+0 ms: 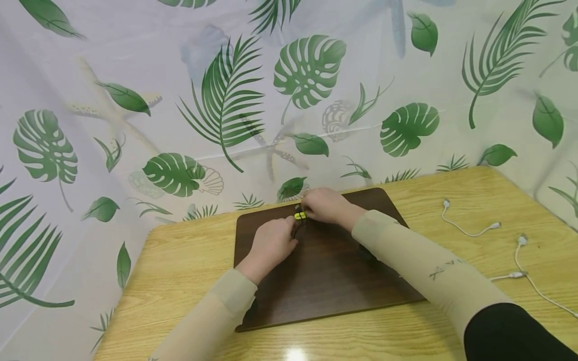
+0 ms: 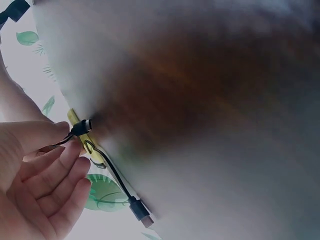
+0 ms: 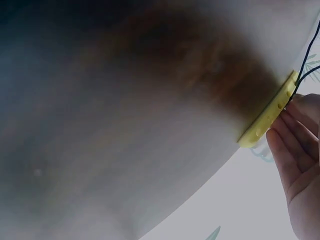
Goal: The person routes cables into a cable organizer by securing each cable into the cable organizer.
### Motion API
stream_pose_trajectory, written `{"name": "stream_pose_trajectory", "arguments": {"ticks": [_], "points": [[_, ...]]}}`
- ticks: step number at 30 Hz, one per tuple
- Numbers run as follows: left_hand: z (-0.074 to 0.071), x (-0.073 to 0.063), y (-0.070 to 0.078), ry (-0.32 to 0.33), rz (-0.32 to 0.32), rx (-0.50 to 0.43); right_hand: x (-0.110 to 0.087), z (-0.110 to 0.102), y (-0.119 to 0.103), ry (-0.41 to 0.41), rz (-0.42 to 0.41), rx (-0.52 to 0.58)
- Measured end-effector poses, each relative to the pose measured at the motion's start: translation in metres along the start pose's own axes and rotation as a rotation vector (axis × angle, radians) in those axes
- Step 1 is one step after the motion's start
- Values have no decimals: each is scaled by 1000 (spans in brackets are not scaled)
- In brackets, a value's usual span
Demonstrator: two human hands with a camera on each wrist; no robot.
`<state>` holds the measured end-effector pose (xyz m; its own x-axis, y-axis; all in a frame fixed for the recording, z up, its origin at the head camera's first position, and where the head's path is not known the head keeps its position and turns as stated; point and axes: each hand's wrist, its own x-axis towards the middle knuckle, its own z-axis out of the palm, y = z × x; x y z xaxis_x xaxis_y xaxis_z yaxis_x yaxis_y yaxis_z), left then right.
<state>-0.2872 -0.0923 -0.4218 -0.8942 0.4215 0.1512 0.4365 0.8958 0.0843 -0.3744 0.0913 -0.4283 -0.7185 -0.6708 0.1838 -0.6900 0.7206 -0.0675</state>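
A short black cable (image 2: 114,172) loops at a yellow strip (image 3: 267,110) with a row of small holes, close to the far edge of a dark brown board (image 1: 325,281). My left hand (image 1: 273,243) pinches the cable between thumb and forefinger near one plug (image 2: 82,127). Its other plug (image 2: 142,212) hangs free past the strip. From the other side, my right hand (image 1: 327,204) pinches the cable right at the strip's edge, its fingers lying beside the strip. Part of the cable is hidden behind the fingers.
The board lies on a light wood table (image 1: 189,281) against a leaf-print cloth wall (image 1: 253,75). To the right lie a short white cable (image 1: 465,229) and another white cable (image 1: 535,283), partly beside my right sleeve (image 1: 429,265).
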Motion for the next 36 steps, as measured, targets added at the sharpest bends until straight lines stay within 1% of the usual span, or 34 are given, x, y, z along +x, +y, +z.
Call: {"name": "stream_pose_trajectory", "arguments": {"ticks": [5,10,13,17,22,27,29,32,36], "points": [[0,0,-1,31,40,0,2,-2,0,-8,17,-2],[0,1,-1,52,36,2,4,-1,0,-19,36,-5],[0,2,0,42,37,-1,5,0,0,-26,41,-8],[1,3,1,31,54,1,6,-1,0,-46,61,-2],[0,2,2,44,73,26,5,-3,-1,-45,74,17],[0,1,2,8,80,39,6,-3,-2,-40,90,21],[0,0,1,-4,80,38,6,-3,-3,-47,95,29],[0,-1,-1,-3,83,47,7,-3,-2,-64,110,50],[0,-2,-4,-21,69,51,7,-5,-1,-90,143,80]]}}
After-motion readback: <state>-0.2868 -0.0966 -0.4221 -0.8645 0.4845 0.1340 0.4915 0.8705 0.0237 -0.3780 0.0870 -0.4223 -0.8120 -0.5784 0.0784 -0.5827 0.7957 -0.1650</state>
